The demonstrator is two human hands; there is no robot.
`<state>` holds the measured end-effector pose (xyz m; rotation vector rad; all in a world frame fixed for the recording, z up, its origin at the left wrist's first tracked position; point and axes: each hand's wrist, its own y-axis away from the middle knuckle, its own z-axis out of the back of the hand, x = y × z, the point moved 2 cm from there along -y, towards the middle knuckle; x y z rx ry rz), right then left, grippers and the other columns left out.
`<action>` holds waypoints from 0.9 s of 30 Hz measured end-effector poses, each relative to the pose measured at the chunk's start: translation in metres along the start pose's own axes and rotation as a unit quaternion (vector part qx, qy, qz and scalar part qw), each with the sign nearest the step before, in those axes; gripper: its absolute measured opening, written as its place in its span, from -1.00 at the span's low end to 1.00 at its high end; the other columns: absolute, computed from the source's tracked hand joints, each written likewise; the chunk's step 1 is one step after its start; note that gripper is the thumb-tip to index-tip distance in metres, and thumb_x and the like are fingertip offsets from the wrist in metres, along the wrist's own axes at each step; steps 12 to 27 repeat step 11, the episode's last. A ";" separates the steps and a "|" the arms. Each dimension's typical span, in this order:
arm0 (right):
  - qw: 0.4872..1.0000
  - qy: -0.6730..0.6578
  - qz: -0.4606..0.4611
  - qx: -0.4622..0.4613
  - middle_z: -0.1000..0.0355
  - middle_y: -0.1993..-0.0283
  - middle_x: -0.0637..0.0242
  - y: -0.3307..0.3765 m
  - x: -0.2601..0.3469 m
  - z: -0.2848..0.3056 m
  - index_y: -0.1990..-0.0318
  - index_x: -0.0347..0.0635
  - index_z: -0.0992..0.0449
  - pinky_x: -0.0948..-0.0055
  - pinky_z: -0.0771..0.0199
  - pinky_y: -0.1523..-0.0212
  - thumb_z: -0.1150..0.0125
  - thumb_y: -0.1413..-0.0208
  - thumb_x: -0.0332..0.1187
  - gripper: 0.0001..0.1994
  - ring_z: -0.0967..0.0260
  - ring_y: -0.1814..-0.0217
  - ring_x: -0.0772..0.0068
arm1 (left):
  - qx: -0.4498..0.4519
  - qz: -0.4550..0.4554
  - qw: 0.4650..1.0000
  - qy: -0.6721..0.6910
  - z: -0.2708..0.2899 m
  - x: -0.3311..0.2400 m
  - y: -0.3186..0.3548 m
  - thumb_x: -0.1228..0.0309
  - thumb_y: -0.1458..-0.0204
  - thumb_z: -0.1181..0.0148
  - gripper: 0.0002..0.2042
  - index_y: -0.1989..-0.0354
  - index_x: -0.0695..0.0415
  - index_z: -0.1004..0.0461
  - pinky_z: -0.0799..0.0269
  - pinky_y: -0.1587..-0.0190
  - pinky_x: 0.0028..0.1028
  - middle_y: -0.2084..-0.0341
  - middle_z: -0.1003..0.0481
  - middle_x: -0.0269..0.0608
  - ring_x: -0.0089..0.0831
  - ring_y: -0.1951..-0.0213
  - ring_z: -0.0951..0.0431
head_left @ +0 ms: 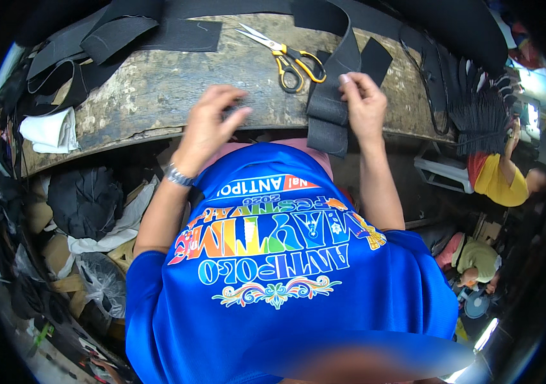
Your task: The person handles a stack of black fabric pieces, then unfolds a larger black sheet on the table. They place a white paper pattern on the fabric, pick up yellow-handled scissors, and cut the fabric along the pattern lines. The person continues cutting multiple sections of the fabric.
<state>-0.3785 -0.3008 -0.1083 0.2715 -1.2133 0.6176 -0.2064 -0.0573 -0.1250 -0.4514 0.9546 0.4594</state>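
Note:
My left hand (pixel 215 118) hovers over the near edge of the worn wooden table (pixel 170 86), thumb and fingers apart and slightly blurred. To its right, my right hand (pixel 366 105) has its fingertips closed at the edge of a black fabric strip (pixel 340 67). That strip curves down from the far side of the table, and its folded near end hangs over the front edge. Between and beyond my hands lie scissors (pixel 292 61) with yellow and black handles, blades parted a little and aimed toward the far left.
More black fabric pieces (pixel 180 35) lie at the far left, with a folded white cloth (pixel 52 130) at the left edge. A bundle of black strips (pixel 481 121) stands at the right. Bags and scraps (pixel 103 281) fill the lower left. Two other people (pixel 506 182) are at the right.

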 end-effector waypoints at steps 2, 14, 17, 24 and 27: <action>1.000 0.009 -0.004 -0.030 -0.46 0.47 0.48 -0.010 -0.015 0.019 0.25 -0.27 -0.61 0.65 -0.34 0.45 -0.30 -0.17 -0.40 -0.88 -0.31 0.47 0.74 | 0.053 -0.069 0.996 0.016 -0.031 -0.010 -0.013 0.27 -0.05 -0.35 -0.69 0.08 0.16 -0.60 -0.53 0.17 -0.36 0.17 -0.54 -0.10 -0.27 0.27 -0.60; 0.994 0.069 0.062 0.051 -0.53 0.30 0.42 -0.008 -0.012 -0.009 0.14 -0.18 -0.62 0.64 -0.47 0.24 -0.32 -0.17 -0.43 -0.87 -0.41 0.30 0.69 | 0.276 0.114 0.954 -0.014 -0.095 -0.022 -0.037 -0.06 0.07 -0.39 -0.55 0.28 0.12 -0.67 -0.53 0.27 -0.31 0.41 -0.62 -0.06 -0.16 0.37 -0.64; 0.994 0.069 0.062 0.051 -0.53 0.30 0.42 -0.008 -0.012 -0.009 0.14 -0.18 -0.62 0.64 -0.47 0.24 -0.32 -0.17 -0.43 -0.87 -0.41 0.30 0.69 | 0.276 0.114 0.954 -0.014 -0.095 -0.022 -0.037 -0.06 0.07 -0.39 -0.55 0.28 0.12 -0.67 -0.53 0.27 -0.31 0.41 -0.62 -0.06 -0.16 0.37 -0.64; 0.994 0.069 0.062 0.051 -0.53 0.30 0.42 -0.008 -0.012 -0.009 0.14 -0.18 -0.62 0.64 -0.47 0.24 -0.32 -0.17 -0.43 -0.87 -0.41 0.30 0.69 | 0.276 0.114 0.954 -0.014 -0.095 -0.022 -0.037 -0.06 0.07 -0.39 -0.55 0.28 0.12 -0.67 -0.53 0.27 -0.31 0.41 -0.62 -0.06 -0.16 0.37 -0.64; 0.994 0.069 0.062 0.051 -0.53 0.30 0.42 -0.008 -0.012 -0.009 0.14 -0.18 -0.62 0.64 -0.47 0.24 -0.32 -0.17 -0.43 -0.87 -0.41 0.30 0.69 | 0.276 0.114 0.954 -0.014 -0.095 -0.022 -0.037 -0.06 0.07 -0.39 -0.55 0.28 0.12 -0.67 -0.53 0.27 -0.31 0.41 -0.62 -0.06 -0.16 0.37 -0.64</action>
